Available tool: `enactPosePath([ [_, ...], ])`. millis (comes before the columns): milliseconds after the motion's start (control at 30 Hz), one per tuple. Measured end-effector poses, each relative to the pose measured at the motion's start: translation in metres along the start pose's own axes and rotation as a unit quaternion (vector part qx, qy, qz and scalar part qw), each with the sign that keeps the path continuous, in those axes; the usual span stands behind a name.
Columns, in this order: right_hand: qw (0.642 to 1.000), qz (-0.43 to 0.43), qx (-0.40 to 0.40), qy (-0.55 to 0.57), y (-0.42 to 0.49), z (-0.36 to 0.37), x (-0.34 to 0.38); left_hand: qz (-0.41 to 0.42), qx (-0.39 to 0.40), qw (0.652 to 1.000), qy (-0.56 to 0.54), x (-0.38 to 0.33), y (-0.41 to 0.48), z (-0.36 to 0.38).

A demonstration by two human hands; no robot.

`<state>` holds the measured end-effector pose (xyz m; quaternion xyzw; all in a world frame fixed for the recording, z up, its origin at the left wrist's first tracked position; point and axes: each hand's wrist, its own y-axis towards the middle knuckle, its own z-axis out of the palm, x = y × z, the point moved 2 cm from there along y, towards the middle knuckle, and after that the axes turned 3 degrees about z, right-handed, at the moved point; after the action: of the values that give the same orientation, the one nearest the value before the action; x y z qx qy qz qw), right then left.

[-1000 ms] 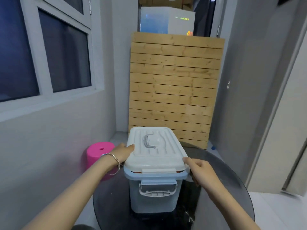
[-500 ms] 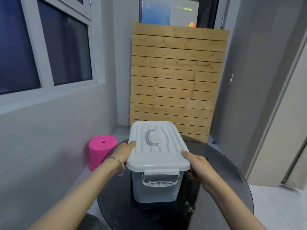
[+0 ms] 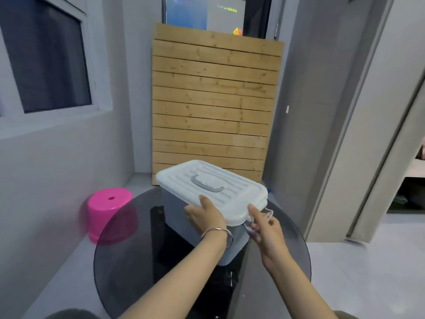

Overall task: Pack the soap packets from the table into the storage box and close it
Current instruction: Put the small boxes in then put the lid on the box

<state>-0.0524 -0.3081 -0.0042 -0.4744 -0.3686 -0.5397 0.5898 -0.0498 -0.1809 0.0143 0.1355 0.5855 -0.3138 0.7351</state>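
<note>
Closing the storage box (image 3: 173,216), the task's last step, is judged to be in hand: the white lid (image 3: 213,187) is seated on the box, which is stood askew on the round glass table (image 3: 128,261). The lid's near rim is pinched by the left hand (image 3: 204,216), thumb on top. The end clasp (image 3: 268,212) is hooked by curled fingers of the right hand (image 3: 264,230), forefinger laid against the lid's corner. No soap packets are seen; they are presumed packed inside. Next, the clasp is to be snapped over the rim. Yellow lettering on a carton (image 3: 226,11) behind the slatted wooden panel (image 3: 213,100) is too small to be read.

One box (image 3: 230,196), one table (image 3: 128,261), one stool (image 3: 110,203)
</note>
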Motion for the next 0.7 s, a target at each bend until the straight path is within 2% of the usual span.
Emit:
enactPosePath([
  [33,0.999,-0.031,-0.039,0.020,0.001,0.004,0.003,0.001,0.001,1.000,0.000,0.005,-0.006,0.008],
  [100,0.994,-0.068,-0.066,0.048,0.004,0.013,0.008,0.005,0.021,1.000,0.012,0.013,-0.017,0.020],
  [200,0.991,-0.087,-0.095,0.035,0.008,0.020,0.010,0.016,0.073,0.997,0.023,0.020,-0.024,0.026],
  [267,0.988,-0.093,-0.126,0.012,0.010,0.019,0.011,0.011,0.081,0.996,0.020,0.017,-0.015,0.023],
  [400,0.984,-0.096,-0.146,-0.015,0.018,0.015,0.015,-0.026,-0.028,0.998,0.046,-0.009,0.043,-0.002],
  [433,0.985,-0.092,-0.145,-0.022,0.022,0.014,0.017,-0.032,-0.029,0.998,0.046,-0.014,0.067,-0.009],
  [500,0.986,-0.080,-0.144,-0.042,0.031,0.012,0.022,-0.067,0.017,0.996,0.049,-0.019,0.110,-0.017],
  [600,0.983,-0.066,-0.141,-0.095,0.039,0.009,0.030,-0.109,0.159,0.981,0.040,-0.015,0.147,-0.017],
  [700,0.979,-0.052,-0.121,-0.154,0.047,0.007,0.036,-0.093,0.200,0.974,0.059,-0.031,0.131,-0.019],
])
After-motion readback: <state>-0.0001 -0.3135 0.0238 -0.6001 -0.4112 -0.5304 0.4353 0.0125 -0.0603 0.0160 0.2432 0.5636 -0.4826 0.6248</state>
